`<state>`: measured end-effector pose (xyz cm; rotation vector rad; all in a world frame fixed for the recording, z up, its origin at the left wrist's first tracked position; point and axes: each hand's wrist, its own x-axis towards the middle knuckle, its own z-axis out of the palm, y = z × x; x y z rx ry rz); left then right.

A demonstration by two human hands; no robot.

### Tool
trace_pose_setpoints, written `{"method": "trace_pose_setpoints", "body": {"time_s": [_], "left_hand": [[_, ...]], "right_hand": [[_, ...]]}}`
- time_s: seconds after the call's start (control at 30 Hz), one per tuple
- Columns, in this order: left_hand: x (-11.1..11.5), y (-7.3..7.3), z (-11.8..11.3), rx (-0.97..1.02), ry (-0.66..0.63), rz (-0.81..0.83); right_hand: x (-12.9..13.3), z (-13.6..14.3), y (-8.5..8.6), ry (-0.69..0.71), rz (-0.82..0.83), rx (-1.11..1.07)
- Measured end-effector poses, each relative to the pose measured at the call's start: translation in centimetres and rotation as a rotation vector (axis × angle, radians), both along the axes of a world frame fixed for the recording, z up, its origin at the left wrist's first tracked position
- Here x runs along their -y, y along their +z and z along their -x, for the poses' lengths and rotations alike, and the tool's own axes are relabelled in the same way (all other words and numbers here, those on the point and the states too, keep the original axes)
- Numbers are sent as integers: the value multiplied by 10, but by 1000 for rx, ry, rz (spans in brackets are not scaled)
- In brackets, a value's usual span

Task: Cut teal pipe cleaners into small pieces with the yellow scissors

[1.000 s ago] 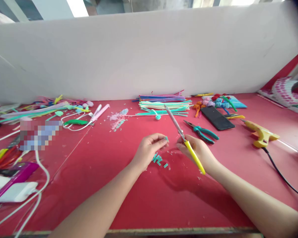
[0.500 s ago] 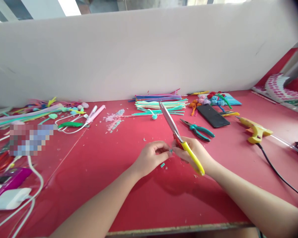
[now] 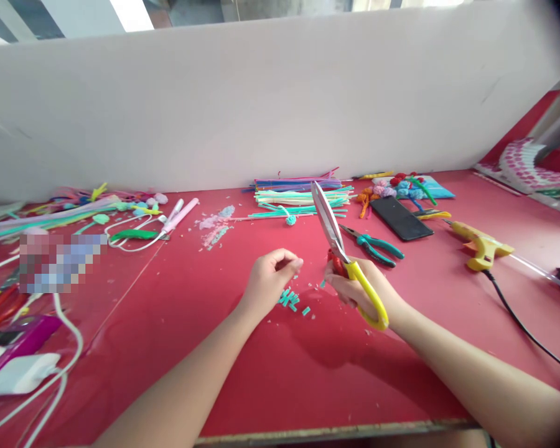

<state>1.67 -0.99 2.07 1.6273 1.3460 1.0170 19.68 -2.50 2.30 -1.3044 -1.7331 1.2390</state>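
Head view: my scissors (image 3: 340, 252) stand raised over the red table (image 3: 261, 386), blades pointing away from me and nearly together. Just beside my left hand (image 3: 267, 280) lies a small heap of short teal pieces (image 3: 289, 298), with one loose piece (image 3: 307, 310) near it. Those I judge already cut; long fuzzy stems (image 3: 289, 198) lie whole against the white partition (image 3: 242, 106), and how many cuts are left I cannot tell. My right hand (image 3: 380, 283) is wrapped around the scissors' handles; a teal bit (image 3: 323, 284) shows by its fingertips, whether pinched or loose I can't make out. My left thumb and forefinger are drawn together, nothing visible between them, so I cannot say whether they grip anything. Farther out, pliers (image 3: 364, 240) and a black phone (image 3: 401, 218) lie beyond my right hand, a yellow glue gun (image 3: 484, 242) off to the right, and fluffy scraps (image 3: 211, 222) beyond my left.
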Motion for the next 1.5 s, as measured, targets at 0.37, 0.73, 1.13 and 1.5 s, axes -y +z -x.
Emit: {"method": "trace_pose_setpoints", "body": {"time_s": [0.37,0.73,1.13,1.5], "left_hand": [[16,-3,-16,491,-370,491],[17,-1,-18,230,-229,244],[3,-2,0,-96,-96,-2],[-14,-11,17,-231,-17,-50]], "right_hand": [[0,2,2,52,-10,-50],[-1,-1,-1,0,12,-12],[-22,-18,-5,-204,-227,442],[-32,-21,-16,-154,-304,1002]]}}
